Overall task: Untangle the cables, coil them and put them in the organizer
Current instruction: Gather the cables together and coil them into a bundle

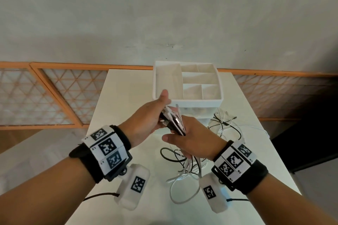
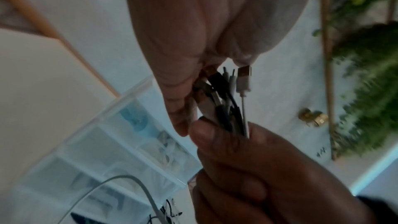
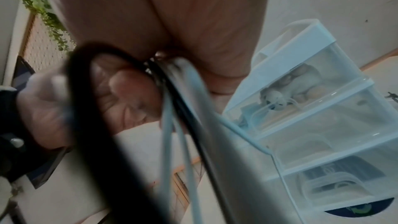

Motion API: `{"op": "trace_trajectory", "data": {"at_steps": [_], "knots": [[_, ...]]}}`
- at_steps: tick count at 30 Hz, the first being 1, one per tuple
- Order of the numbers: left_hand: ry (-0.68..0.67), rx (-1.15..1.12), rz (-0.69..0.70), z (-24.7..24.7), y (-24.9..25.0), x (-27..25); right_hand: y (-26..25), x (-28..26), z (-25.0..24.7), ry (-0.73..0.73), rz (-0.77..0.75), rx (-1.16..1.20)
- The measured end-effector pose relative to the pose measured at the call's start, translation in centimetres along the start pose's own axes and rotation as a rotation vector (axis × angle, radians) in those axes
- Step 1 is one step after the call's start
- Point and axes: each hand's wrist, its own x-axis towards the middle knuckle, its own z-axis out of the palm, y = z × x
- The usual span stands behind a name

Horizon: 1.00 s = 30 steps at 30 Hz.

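**Both hands on one cable bundle, organizer far side of table**

Right hand (image 1: pixel 193 139) was fisted around a bundle of black and white cables (image 1: pixel 175 124), held above the white table (image 1: pixel 243 107). Plug ends stuck up out of the fist; the left wrist view showed a white USB plug (image 2: pixel 243 79) among several black and white connectors there. Left hand (image 1: pixel 151 115) met the bundle from the left, thumb and fingers closed on those plug ends (exactly which plugs it pinched, can't tell).

Below the right hand the cable tails dropped to the table into loose loops (image 1: pixel 184 170) at the near side. A second loose tangle of black and white cable (image 1: pixel 226 124) lay on the table to the right, just in front of the organizer (image 1: pixel 188 100).

Organizer stood at the far middle of the table: white top tray split into open compartments, clear drawers stacked beneath. The right wrist view showed coiled items inside those drawers (image 3: pixel 318 125), blurred.
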Motion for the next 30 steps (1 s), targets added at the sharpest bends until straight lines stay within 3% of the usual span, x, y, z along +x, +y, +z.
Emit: {"op": "trace_trajectory", "data": {"at_steps": [2,5,7,12,18,23,26,30], "knots": [[-0.048,0.072,0.025,0.2,0.1,-0.2,-0.2,0.2,-0.1,0.029,-0.032,-0.003],[0.038,-0.033,0.02,-1.1,0.6,0.0,-0.1,-0.1,-0.7,0.11,-0.026,0.063],[0.074,0.031,0.035,-2.5,0.9,-0.2,0.3,-0.4,-1.2,0.149,0.003,0.095],[-0.029,0.221,0.122,-3.9,1.2,-0.8,0.6,-0.8,-1.7,0.072,0.01,0.01],[-0.037,0.203,0.169,-3.9,1.7,-0.8,0.5,-0.8,-1.6,0.013,-0.015,-0.196],[-0.038,0.277,0.18,-3.8,1.4,-0.5,-0.2,-0.6,-0.7,-0.038,-0.079,-0.332],[-0.037,0.399,0.186,-3.5,0.6,-0.6,-0.6,-0.2,-0.4,0.006,-0.057,-0.327],[-0.09,0.395,0.099,-4.0,-0.1,-0.7,-0.7,0.0,-0.4,0.017,-0.033,-0.366]]}}
